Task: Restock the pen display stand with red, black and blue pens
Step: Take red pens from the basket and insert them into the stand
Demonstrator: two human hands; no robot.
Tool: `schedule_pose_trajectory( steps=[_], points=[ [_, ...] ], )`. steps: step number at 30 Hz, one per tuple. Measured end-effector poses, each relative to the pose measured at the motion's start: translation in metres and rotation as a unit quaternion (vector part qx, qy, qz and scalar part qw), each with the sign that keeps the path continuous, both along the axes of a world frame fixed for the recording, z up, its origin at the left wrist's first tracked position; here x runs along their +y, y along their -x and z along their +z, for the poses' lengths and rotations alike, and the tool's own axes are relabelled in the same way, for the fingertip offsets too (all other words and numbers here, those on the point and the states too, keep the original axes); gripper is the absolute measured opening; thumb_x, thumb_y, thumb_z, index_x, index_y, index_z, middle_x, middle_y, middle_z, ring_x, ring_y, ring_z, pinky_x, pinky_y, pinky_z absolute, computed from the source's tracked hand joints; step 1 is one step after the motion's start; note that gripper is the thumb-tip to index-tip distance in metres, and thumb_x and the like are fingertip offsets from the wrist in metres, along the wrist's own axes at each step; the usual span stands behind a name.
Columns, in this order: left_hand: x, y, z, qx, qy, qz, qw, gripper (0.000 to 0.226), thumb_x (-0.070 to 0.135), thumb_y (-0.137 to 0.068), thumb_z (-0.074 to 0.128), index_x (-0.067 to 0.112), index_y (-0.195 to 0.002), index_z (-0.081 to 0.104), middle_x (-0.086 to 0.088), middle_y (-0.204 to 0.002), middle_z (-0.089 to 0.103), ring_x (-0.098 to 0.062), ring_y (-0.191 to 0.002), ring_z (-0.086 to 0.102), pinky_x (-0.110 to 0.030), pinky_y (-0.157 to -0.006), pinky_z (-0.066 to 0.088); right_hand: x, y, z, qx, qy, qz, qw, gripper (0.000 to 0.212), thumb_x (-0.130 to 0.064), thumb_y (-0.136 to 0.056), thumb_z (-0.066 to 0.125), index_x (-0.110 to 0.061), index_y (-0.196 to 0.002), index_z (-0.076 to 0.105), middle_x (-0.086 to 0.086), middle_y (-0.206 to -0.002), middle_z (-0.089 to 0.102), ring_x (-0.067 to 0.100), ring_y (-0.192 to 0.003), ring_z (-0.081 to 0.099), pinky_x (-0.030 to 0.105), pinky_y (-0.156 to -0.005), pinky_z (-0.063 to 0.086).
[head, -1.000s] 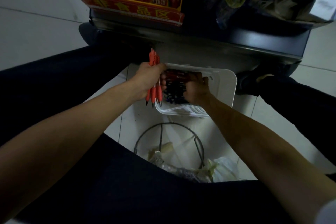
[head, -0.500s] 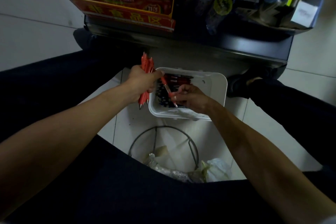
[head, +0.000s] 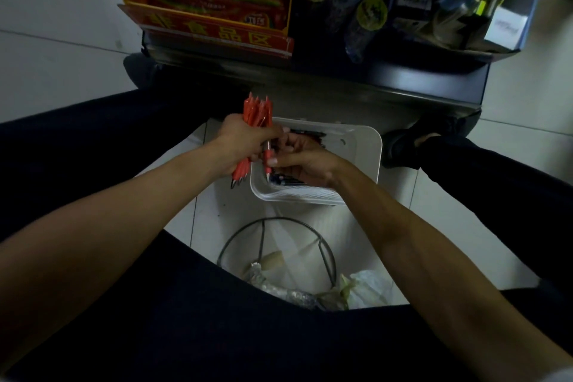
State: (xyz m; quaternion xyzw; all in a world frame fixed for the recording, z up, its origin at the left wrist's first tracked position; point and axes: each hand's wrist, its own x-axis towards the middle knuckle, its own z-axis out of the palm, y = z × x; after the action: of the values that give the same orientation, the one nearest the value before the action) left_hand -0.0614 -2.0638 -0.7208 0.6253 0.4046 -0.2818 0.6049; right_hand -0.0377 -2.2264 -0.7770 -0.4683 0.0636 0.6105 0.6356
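Observation:
My left hand (head: 245,141) grips a bunch of several red pens (head: 256,112), held upright just left of a white plastic basket (head: 362,152) on the floor. My right hand (head: 305,158) pinches one more red pen (head: 267,161) by its grip and holds it against the bunch, tip down over the basket's left edge. Dark pens (head: 286,181) lie in the basket, mostly hidden under my right hand. The pen display stand is not in view.
A dark shelf unit (head: 372,77) with an orange-red sign (head: 217,31) stands right behind the basket. A wire-framed bin (head: 276,257) with a bag of rubbish sits between my knees. My dark-trousered legs flank both sides; a shoe (head: 412,146) rests right of the basket.
My right hand lifted one red pen out of the basket and brought it left to the bunch in my left hand. The bunch stayed about where it was.

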Motion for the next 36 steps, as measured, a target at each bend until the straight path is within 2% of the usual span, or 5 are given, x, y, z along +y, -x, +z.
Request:
schedule_pose_trajectory(
  steps=[2, 8, 16, 30, 36],
  points=[
    [-0.002, -0.004, 0.002, -0.01, -0.017, 0.008, 1.0, 0.021, 0.019, -0.085, 0.077, 0.013, -0.073, 0.061, -0.002, -0.056, 0.06, -0.006, -0.036, 0.048, -0.021, -0.04, 0.036, 0.001, -0.005, 0.005, -0.001, -0.011, -0.004, 1.0, 0.04, 0.005, -0.083, 0.071, 0.011, -0.118, 0.053, 0.037, -0.12, 0.054, 0.039, -0.117, 0.06, 0.047, -0.106, 0.047],
    [0.002, -0.007, 0.007, -0.049, -0.15, -0.068, 0.985, 0.029, 0.03, -0.082, 0.069, 0.016, -0.059, 0.058, 0.0, -0.053, 0.054, -0.018, -0.054, 0.054, -0.025, -0.054, 0.043, -0.001, -0.028, 0.024, -0.112, 0.077, -0.052, 0.989, 0.013, -0.005, -0.091, 0.066, -0.016, -0.093, 0.06, 0.003, -0.087, 0.068, 0.015, -0.082, 0.067, 0.025, -0.074, 0.054],
    [0.001, -0.019, 0.034, -0.132, -0.243, -0.16, 0.948, 0.037, 0.029, -0.086, 0.058, 0.016, -0.056, 0.04, -0.003, -0.056, 0.049, -0.018, -0.054, 0.051, -0.028, -0.051, 0.037, -0.013, -0.057, 0.04, -0.282, 0.21, -0.072, 0.933, 0.017, -0.005, -0.095, 0.055, -0.022, -0.093, 0.058, 0.005, -0.077, 0.065, 0.017, -0.068, 0.059, 0.024, -0.064, 0.051],
    [-0.014, -0.041, 0.087, -0.275, -0.282, -0.114, 0.912, 0.035, 0.041, -0.088, 0.07, 0.009, -0.076, 0.062, -0.011, -0.073, 0.063, -0.022, -0.07, 0.061, -0.035, -0.062, 0.045, -0.018, -0.088, 0.133, -0.478, 0.204, 0.003, 0.854, 0.013, -0.017, -0.099, 0.055, -0.02, -0.104, 0.066, -0.005, -0.077, 0.066, 0.01, -0.07, 0.061, 0.026, -0.065, 0.049],
    [-0.019, -0.051, 0.122, -0.311, -0.281, -0.064, 0.906, 0.031, 0.041, -0.085, 0.074, 0.024, -0.066, 0.057, 0.006, -0.065, 0.06, -0.009, -0.062, 0.056, -0.025, -0.053, 0.04, -0.012, -0.105, 0.181, -0.507, 0.18, -0.015, 0.843, 0.016, -0.016, -0.101, 0.052, -0.016, -0.11, 0.066, 0.0, -0.082, 0.068, 0.012, -0.072, 0.064, 0.027, -0.07, 0.053]
  ],
)
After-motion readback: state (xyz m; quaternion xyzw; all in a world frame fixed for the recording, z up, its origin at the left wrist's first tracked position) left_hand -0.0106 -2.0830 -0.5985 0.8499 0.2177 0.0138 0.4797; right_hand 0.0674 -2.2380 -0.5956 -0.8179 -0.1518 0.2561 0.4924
